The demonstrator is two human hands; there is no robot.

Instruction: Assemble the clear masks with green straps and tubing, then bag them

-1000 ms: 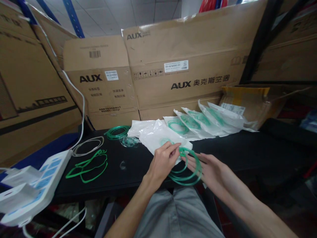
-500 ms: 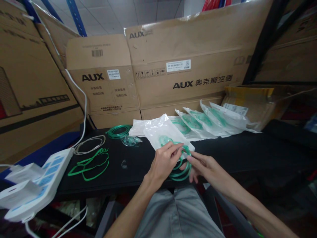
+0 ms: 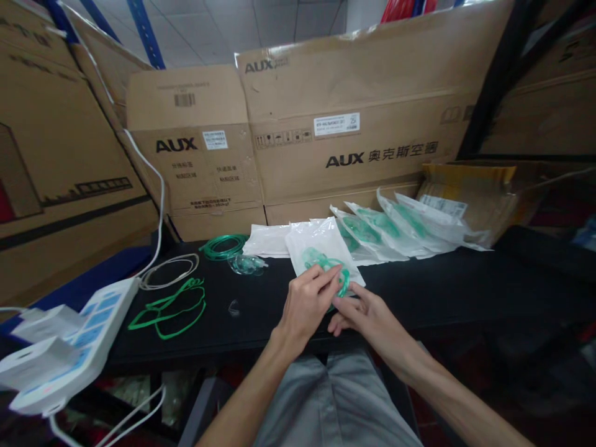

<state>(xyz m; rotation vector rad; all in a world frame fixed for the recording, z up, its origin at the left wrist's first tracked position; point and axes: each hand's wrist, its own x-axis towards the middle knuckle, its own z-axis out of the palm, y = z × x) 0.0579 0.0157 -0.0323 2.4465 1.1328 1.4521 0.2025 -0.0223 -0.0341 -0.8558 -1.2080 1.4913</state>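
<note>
In front of me a clear-and-white plastic pouch [image 3: 321, 234] lies tilted, its open end toward me. Green tubing [image 3: 344, 282] is coiled at that end, most of it inside the pouch, with a pale green mask shape [image 3: 311, 254] deeper in. My left hand [image 3: 307, 301] is closed on the pouch's near edge, fingertips against the tubing. My right hand [image 3: 365, 313] has its fingers curled round the lower part of the coil, which it partly hides. Beyond the pouch several filled pouches [image 3: 372, 226] lean in a row.
A loose green tube coil [image 3: 223, 246], a clear plastic piece [image 3: 249, 265], green elastic straps [image 3: 170, 308] and a pale cord loop [image 3: 170, 271] lie to the left on the black table [image 3: 433, 292]. A white power strip [image 3: 88, 338] stands at far left. Cardboard boxes [image 3: 298, 167] wall the back.
The tubing coil has gone further into the pouch, with far less hanging below my hands. My right hand has moved left, closer to my left hand. The pouch has shifted slightly right.
</note>
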